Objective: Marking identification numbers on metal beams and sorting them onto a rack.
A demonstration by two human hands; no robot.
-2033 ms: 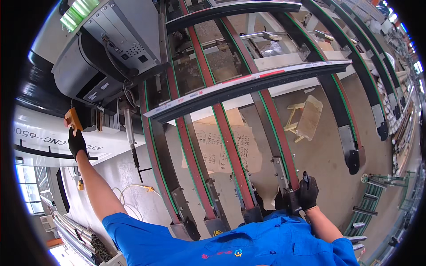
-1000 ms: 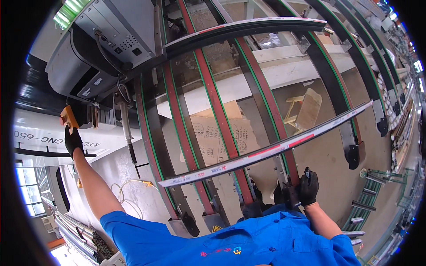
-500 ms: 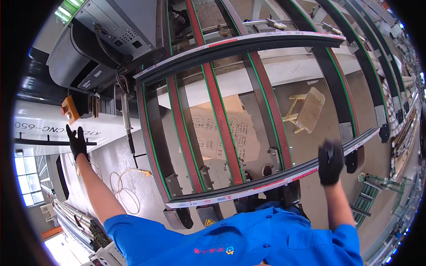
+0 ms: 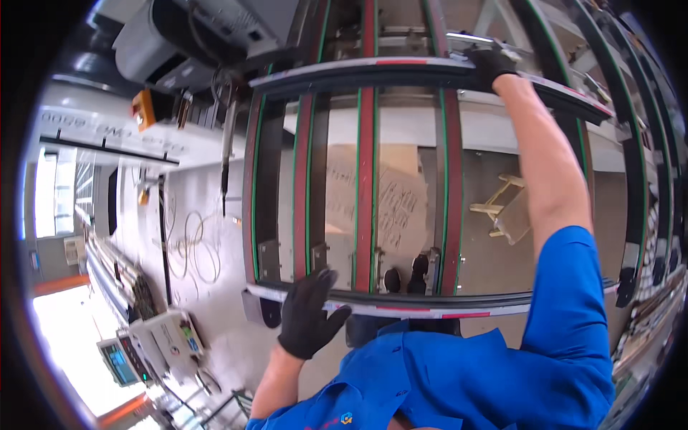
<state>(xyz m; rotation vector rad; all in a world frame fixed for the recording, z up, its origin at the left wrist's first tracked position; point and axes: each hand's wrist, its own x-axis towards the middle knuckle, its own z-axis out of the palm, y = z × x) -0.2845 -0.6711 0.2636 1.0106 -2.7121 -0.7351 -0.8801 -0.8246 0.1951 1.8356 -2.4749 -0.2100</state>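
At the far left an orange control box (image 4: 144, 109) is hanging beside a grey machine housing (image 4: 208, 36), and loose white cables (image 4: 193, 244) are lying coiled on the pale floor below. The left hand (image 4: 309, 315), in a black glove, is hovering with fingers spread apart just at the near crossbar (image 4: 430, 308) of a large conveyor frame; whether it is touching the bar cannot be told. Four red rails (image 4: 367, 179) with green edging are running lengthwise between two crossbars. Beneath them a sheet of brown cardboard (image 4: 401, 201) is lying on the floor, and a small wooden stool (image 4: 502, 211) is standing further right. The right hand (image 4: 491, 64), also gloved, is reaching out with fingers curled onto the far crossbar (image 4: 401, 70).
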